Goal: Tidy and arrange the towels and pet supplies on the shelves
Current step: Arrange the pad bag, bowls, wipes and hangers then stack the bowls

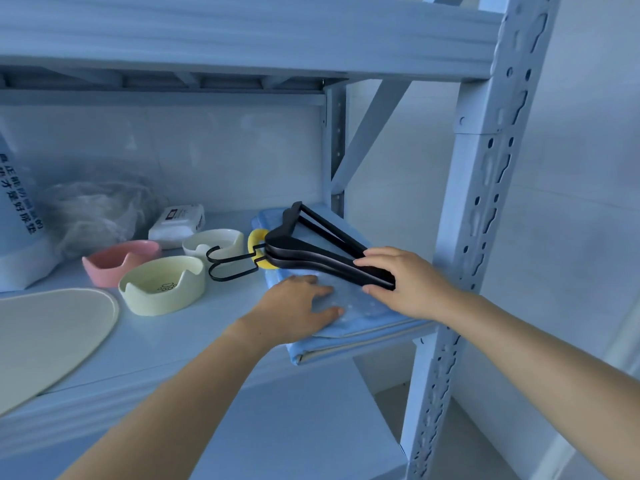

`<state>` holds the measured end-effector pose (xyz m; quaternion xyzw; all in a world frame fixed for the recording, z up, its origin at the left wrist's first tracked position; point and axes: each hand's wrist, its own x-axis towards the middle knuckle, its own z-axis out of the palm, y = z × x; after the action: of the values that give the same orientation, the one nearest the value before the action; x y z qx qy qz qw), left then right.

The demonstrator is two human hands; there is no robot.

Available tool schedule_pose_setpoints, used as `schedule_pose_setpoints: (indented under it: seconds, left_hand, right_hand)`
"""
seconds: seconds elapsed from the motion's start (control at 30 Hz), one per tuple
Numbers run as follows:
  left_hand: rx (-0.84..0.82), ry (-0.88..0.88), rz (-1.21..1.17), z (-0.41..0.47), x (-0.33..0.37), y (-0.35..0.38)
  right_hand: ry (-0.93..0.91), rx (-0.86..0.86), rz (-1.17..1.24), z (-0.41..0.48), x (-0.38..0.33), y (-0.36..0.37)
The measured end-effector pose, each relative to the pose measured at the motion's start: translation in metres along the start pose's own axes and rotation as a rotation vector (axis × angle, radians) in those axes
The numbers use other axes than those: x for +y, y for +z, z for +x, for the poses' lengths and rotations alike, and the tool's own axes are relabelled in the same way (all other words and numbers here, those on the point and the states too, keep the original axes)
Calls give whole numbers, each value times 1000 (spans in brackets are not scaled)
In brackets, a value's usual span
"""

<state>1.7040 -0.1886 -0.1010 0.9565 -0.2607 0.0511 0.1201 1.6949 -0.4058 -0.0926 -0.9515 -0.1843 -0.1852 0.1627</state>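
A folded light-blue towel stack (360, 318) lies at the right end of the shelf (194, 341), its front corner sticking out past the shelf edge. My left hand (301, 306) presses flat on the towel's front part. A bundle of black clothes hangers (311, 244) rests on top of the towels, hooks pointing left. My right hand (405, 282) grips the right end of the hangers. A yellow ring-shaped item (257, 237) sits just behind the hanger necks.
Left of the towels stand three cat-ear pet bowls: pale green (162, 285), pink (119, 259) and white (214, 242). Behind them are a wipes pack (176, 225), a crumpled plastic bag (93, 213) and a large white bag (17, 216). A beige mat (48, 341) lies front left. The shelf upright (464, 237) stands close right.
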Motion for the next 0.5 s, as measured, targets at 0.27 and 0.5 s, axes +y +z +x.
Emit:
schedule_pose_setpoints:
  seconds: [0.27,0.5]
  left_hand:
    - [27,-19,56,12,7,11]
    - [49,-35,31,16,6,13]
  right_hand:
    - [-19,-1,28,7,23,3]
    - [8,-33,13,10,28,6]
